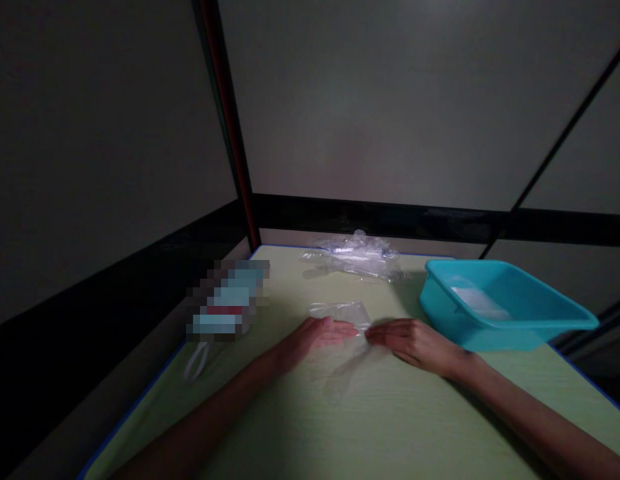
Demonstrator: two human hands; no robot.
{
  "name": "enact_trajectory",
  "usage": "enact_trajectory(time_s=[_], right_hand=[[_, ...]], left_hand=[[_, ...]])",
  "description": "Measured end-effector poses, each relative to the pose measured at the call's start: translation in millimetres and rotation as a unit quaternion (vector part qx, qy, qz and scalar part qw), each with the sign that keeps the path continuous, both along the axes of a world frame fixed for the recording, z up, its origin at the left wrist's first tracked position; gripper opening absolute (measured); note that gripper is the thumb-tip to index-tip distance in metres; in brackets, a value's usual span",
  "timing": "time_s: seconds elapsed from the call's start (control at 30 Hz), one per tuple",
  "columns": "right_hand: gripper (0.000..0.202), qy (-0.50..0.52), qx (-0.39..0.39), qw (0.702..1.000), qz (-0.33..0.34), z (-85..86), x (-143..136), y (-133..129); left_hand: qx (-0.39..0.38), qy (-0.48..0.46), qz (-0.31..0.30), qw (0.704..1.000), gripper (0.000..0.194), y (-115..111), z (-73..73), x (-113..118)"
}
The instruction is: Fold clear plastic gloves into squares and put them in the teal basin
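Note:
A thin, clear plastic piece [361,312] lies on the pale green table, and a see-through part of it trails toward me below my hands. Whether it is a bag or a glove I cannot tell. My left hand [323,337] rests flat on it, fingers stretched out and pointing right. From the other side comes my right hand [403,340], its fingers pressed together on the plastic close to my left fingertips. Beyond both hands sits a crumpled pile of clear plastic [357,253].
On the right stands a turquoise plastic basin [510,325] with a white, flat item [480,302] inside. At the left edge is a pixelated, blurred object [230,300] with a white loop [196,362]. The table [350,440] has a blue edge and meets dark-banded walls.

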State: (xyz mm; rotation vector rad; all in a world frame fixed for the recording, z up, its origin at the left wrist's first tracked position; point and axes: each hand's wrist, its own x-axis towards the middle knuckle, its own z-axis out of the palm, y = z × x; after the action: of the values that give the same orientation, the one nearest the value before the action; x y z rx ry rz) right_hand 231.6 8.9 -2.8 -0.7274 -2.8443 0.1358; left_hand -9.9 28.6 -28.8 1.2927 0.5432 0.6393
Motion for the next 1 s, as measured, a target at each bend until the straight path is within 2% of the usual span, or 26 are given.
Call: enact_trajectory(time_s=[0.23,0.37,0.47,0.63,0.73,0.87,1.0], right_hand=[[0.027,0.082,-0.134,0.985,-0.066,13.7,-6.4,6.8],[0.023,0.159,-0.252,0.943,-0.149,16.6,-12.2,19.4],[0.021,0.191,-0.300,0.917,-0.181,11.1,-17.6,30.5],[0.008,0.234,-0.316,0.889,-0.234,-2.7,-27.2,40.2],[0.008,0.252,-0.301,0.880,-0.267,-9.7,-30.3,41.2],[0.015,0.260,-0.263,0.879,-0.301,-14.4,-32.9,40.5],[0.016,0.252,-0.227,0.884,-0.322,-13.9,-36.2,39.0]], left_hand=[[-0.071,0.011,-0.015,0.997,0.054,2.6,11.6,-4.8],[-0.135,-0.007,-0.007,0.991,0.057,2.7,13.7,-6.3],[-0.169,-0.027,0.018,0.985,0.056,3.5,16.3,-6.7],[-0.221,-0.047,0.027,0.974,0.053,7.5,21.5,-9.4],[-0.255,-0.053,0.016,0.965,0.047,11.8,23.0,-14.9],[-0.291,-0.071,-0.022,0.954,0.041,17.0,23.2,-23.8],[-0.301,-0.075,-0.006,0.951,0.039,18.8,24.3,-30.3]])
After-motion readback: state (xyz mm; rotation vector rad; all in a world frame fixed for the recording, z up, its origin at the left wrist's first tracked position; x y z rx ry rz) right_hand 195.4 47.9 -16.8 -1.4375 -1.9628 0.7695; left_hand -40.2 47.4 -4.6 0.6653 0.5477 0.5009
